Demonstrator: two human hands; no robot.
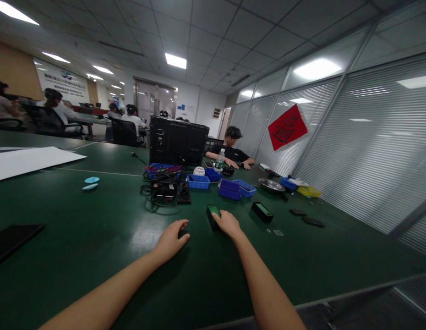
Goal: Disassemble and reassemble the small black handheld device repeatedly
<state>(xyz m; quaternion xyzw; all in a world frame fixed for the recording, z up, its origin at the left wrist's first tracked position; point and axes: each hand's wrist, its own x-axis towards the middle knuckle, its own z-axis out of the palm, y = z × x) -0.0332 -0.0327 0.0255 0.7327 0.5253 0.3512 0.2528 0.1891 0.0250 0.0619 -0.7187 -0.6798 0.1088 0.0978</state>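
Note:
My right hand point(227, 222) is closed on the near right part of a small black box point(211, 221), its thumb over the green circuit board point(213, 209) inside. Some of its fingers are hidden. A hand's width to the left, my left hand point(172, 238) rests over the green tabletop with thumb and fingers apart, holding nothing. To the right of my right hand lies a second black box point(262, 212) with a green face. Near it are a small pale ring point(268, 231) and a clear flat piece point(278, 233).
Beyond my hands stand a black device with cables point(164, 191), blue bins point(198, 182), a black monitor-like casing point(178, 141) and a water bottle point(219, 160). A metal bowl point(271, 185) and yellow tray point(309, 191) sit right. Another person point(233, 149) sits across the table.

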